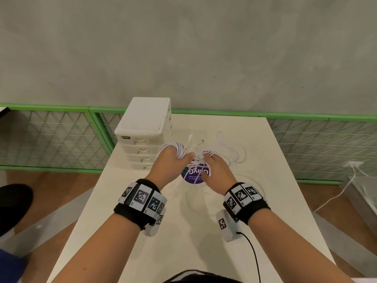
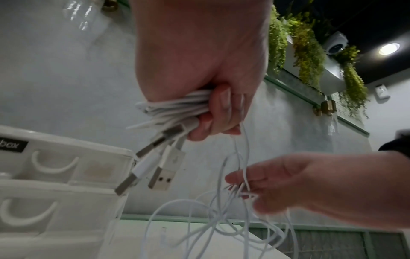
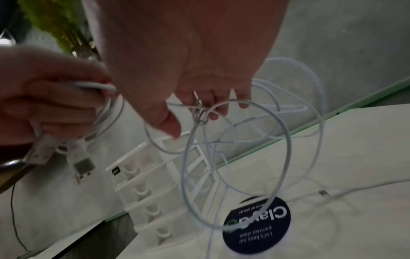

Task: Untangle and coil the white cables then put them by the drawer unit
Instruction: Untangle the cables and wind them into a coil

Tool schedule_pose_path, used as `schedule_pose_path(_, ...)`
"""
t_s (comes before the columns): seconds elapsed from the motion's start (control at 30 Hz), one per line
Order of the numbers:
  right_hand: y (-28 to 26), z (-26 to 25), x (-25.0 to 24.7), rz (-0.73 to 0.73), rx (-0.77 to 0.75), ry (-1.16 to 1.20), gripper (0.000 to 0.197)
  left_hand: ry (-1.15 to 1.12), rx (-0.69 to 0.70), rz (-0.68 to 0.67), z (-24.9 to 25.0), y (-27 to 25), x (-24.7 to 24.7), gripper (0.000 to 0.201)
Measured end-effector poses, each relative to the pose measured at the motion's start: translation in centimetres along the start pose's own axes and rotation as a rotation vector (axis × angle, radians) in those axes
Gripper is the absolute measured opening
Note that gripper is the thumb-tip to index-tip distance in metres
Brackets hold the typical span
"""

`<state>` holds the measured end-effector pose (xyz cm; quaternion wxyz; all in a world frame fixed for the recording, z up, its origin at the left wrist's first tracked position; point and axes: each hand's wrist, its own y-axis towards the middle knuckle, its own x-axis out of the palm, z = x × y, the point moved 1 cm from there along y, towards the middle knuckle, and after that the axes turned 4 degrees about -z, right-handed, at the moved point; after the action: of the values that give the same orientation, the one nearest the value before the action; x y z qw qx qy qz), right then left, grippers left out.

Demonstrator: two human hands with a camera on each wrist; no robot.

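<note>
My left hand [image 1: 173, 160] [image 2: 213, 112] grips a coiled bundle of white cables [image 1: 176, 149] [image 2: 175, 108], and USB plugs [image 2: 159, 177] dangle below the fist. Thin strands run from it to my right hand [image 1: 212, 166] [image 3: 199, 108], which pinches a tangle of loose white cable loops [image 3: 235, 157] [image 2: 221, 219] above the table. More loose cable [image 1: 230, 152] trails on the tabletop to the right. The white drawer unit [image 1: 145, 133] [image 2: 55, 184] [image 3: 164, 192] stands just left of both hands.
A round purple sticker [image 1: 195, 175] [image 3: 257, 226] lies on the white table [image 1: 183, 231] under my hands. A green mesh fence [image 1: 51, 137] runs behind the table. Another white cable [image 1: 334, 197] hangs off to the right above the wooden floor.
</note>
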<state>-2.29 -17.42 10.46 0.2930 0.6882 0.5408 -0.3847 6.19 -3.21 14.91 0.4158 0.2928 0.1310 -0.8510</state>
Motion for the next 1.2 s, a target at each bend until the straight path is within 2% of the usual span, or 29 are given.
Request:
schedule_pose_path(0.07, 0.0, 0.2, -0.9, 0.141, -0.007, 0.098, 0.041, -0.024, -0.019, 0.014, -0.5, 0.1, 0.0, 0.053)
schedule_pose_path(0.13, -0.2, 0.5, -1.5, 0.195, 0.008, 0.202, 0.033, -0.026, -0.025, 0.034, -0.9, 0.2, 0.1, 0.053)
schedule_pose_path(0.23, -0.5, 0.2, -1.3, 0.146, -0.014, 0.288, 0.028, -0.033, -0.031, 0.035, -1.1, 0.0, 0.4, 0.053)
schedule_pose_path(0.33, -0.2, -0.5, -0.7, 0.058, -0.004, 0.338, 0.046, -0.066, -0.067, -0.022, -1.0, -0.4, 1.0, 0.052)
schedule_pose_path(0.43, 0.0, -0.3, -0.2, 0.094, -0.006, 0.320, 0.044, -0.122, -0.098, -0.114, -1.2, -0.8, 1.4, 0.038)
schedule_pose_path(0.5, -0.2, -0.4, -0.1, 0.118, -0.028, 0.351, 0.038, -0.113, -0.138, -0.161, -1.5, -0.8, 1.5, 0.038)
schedule_pose_path(0.67, -0.1, -0.9, -0.9, 0.114, -0.087, 0.631, 0.045, -0.153, -0.223, -0.175, -1.5, -1.1, 1.7, 0.048)
schedule_pose_path(0.8, -0.2, -1.2, -1.5, 0.117, -0.125, 0.797, 0.034, -0.370, -0.247, -0.176, -1.3, -1.3, 1.8, 0.052)
schedule_pose_path(0.87, -0.6, -1.5, -1.7, 0.091, -0.088, 0.849, 0.021, -0.366, -0.253, -0.179, -1.3, -1.3, 1.7, 0.048)
schedule_pose_path(0.9, -0.8, -1.5, -1.8, 0.071, -0.057, 0.830, 0.015, -0.324, -0.253, -0.147, -1.3, -1.1, 1.6, 0.046)
schedule_pose_path(0.97, -1.0, -0.9, -1.7, 0.052, -0.014, 0.631, 0.014, -0.183, -0.266, -0.027, -1.6, -0.9, 1.2, 0.043)
schedule_pose_path(1.07, -0.9, 0.4, -1.9, -0.020, 0.045, 0.322, 0.005, 0.060, -0.281, 0.098, -1.9, -0.6, 0.2, 0.052)
schedule_pose_path(1.2, -0.8, 1.4, -2.2, -0.007, 0.059, -0.088, 0.029, 0.150, -0.317, -0.018, -2.0, 0.0, -1.0, 0.056)
